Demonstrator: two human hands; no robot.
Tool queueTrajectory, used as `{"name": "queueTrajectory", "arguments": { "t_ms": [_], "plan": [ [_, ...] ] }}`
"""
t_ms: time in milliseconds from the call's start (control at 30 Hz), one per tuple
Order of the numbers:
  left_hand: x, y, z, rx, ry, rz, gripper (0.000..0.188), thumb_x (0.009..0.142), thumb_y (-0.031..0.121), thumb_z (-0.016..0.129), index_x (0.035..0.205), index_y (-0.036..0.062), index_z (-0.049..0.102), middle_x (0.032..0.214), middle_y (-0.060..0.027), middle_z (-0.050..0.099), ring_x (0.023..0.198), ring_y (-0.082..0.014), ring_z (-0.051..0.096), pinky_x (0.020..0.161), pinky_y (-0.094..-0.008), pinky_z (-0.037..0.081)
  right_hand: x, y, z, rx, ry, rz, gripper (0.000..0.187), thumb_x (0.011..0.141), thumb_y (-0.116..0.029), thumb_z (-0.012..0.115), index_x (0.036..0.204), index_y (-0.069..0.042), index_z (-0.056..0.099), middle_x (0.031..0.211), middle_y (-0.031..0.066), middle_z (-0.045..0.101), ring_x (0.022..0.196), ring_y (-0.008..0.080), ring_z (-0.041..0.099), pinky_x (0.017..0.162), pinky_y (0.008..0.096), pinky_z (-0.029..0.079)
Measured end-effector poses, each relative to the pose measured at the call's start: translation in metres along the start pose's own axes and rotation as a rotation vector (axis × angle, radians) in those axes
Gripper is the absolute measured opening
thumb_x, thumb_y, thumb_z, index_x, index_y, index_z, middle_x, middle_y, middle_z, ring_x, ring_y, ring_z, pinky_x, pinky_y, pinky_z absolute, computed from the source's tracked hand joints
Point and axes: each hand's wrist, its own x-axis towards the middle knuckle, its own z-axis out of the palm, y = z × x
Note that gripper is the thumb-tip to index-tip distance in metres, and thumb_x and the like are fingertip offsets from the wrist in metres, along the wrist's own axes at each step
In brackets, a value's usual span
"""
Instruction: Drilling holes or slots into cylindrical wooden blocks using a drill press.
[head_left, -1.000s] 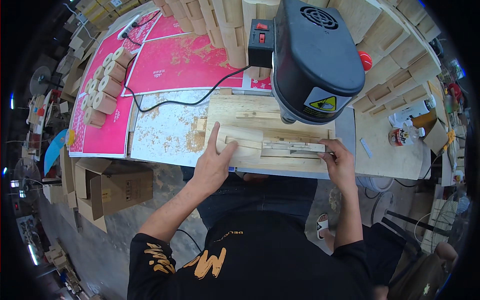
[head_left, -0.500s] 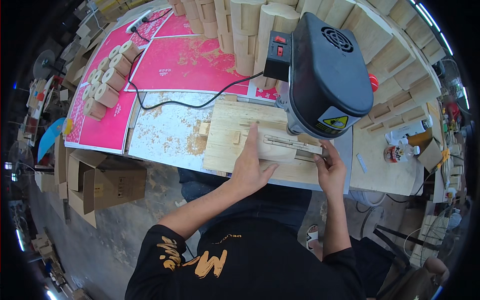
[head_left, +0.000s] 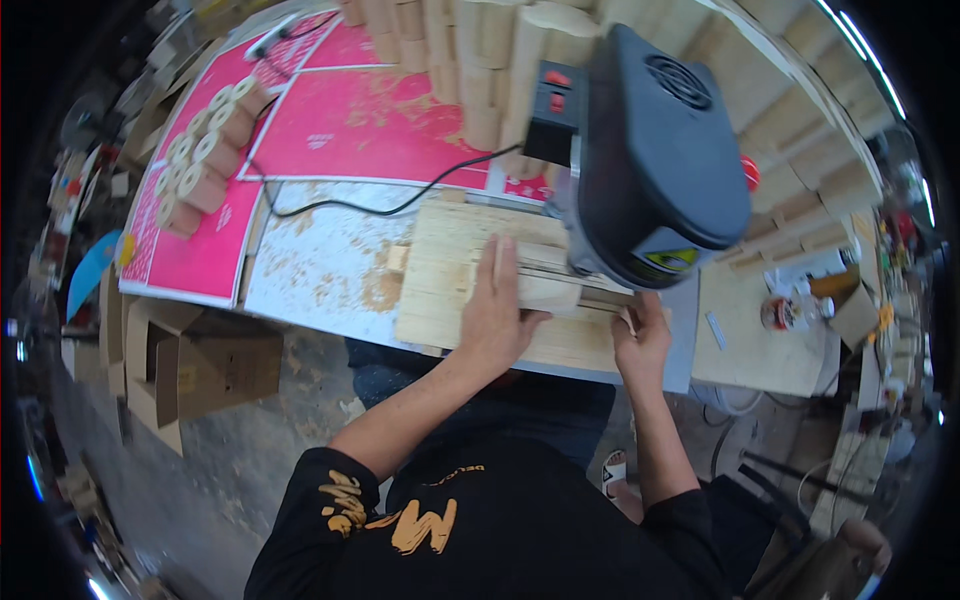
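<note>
A pale wooden block [head_left: 545,292] with a slot along its top lies on a flat plywood board [head_left: 435,290], partly beneath a black bench machine [head_left: 655,150]. My left hand [head_left: 493,315] is against the block's left end, its fingers stretched along that end and the thumb at the near side, steadying it. Close to the right end, my right hand [head_left: 643,338] has thumb and fingers drawn together beside a narrow wooden rail [head_left: 605,300]. A small pale edge shows at those fingertips; what they pinch cannot be made out. The machine's head hides the block's far right part.
Drilled wooden cylinders [head_left: 203,165] stand in rows on pink sheets [head_left: 350,125] at the left. Tall stacks of grooved wooden pieces [head_left: 485,80] line the back. A black cable [head_left: 400,208] crosses the table. Right of the machine is a plastic bottle [head_left: 785,312]; a cardboard box [head_left: 225,360] sits below left.
The block has turned slightly, and more of its right part is under the machine head. My left fingers have come in against its end. My right hand has moved a little left and nearer.
</note>
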Motion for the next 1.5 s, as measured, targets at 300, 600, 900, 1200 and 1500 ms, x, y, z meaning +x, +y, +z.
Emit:
{"name": "queueTrajectory", "arguments": {
  "t_ms": [300,600,900,1200,1500],
  "plan": [
    [0.001,-0.001,0.004,0.033,0.026,0.050,0.123,0.067,0.012,0.090,0.154,-0.0038,0.005,0.146,-0.0339,0.033,0.133,-0.0498,0.041,0.105,-0.0495,0.043,0.093,-0.166,-0.039,0.596,-0.034,-0.226,0.046,0.106,-0.036,0.047,0.131,0.001,0.056,0.114,0.0118,0.063,0.105,0.0183,0.058,0.093,0.0320,0.044],
    [-0.002,-0.001,0.005,-0.049,-0.013,-0.034,0.126,0.067,0.014,0.091,0.154,-0.0044,0.001,0.151,-0.0335,0.030,0.135,-0.0490,0.039,0.107,-0.0481,0.042,0.009,-0.061,-0.019,-0.193,0.142,-0.978,0.017,0.092,-0.019,0.061,0.086,-0.003,0.065,0.110,0.0135,0.071,0.096,0.0299,0.058,0.084,0.0386,0.047],
    [0.000,0.002,0.004,-0.009,0.035,0.008,0.127,0.065,0.015,0.092,0.154,-0.0050,0.004,0.155,-0.0321,0.026,0.138,-0.0467,0.039,0.109,-0.0459,0.042,0.043,-0.040,-0.018,-0.364,0.025,-1.279,0.018,0.082,-0.023,0.070,0.092,-0.008,0.071,0.121,0.0089,0.070,0.092,0.0284,0.056,0.079,0.0411,0.047],
    [-0.002,0.012,0.017,0.023,0.001,-0.029,0.125,0.066,0.017,0.091,0.154,-0.0069,0.005,0.153,-0.0327,0.029,0.137,-0.0470,0.040,0.108,-0.0460,0.043,0.073,-0.203,-0.043,0.101,0.024,-0.385,0.023,0.103,-0.016,0.050,0.097,-0.001,0.066,0.075,0.0030,0.059,0.065,0.0082,0.050,0.060,0.0237,0.040],
    [0.007,0.021,0.026,-0.070,-0.003,-0.021,0.120,0.067,0.019,0.090,0.152,-0.0085,0.010,0.151,-0.0342,0.032,0.134,-0.0485,0.043,0.102,-0.0474,0.046,0.026,-0.079,-0.028,0.076,0.068,-1.106,0.007,0.087,-0.010,0.065,0.090,-0.004,0.066,0.101,0.0139,0.072,0.069,0.0226,0.059,0.059,0.0333,0.043]
  ]
}}
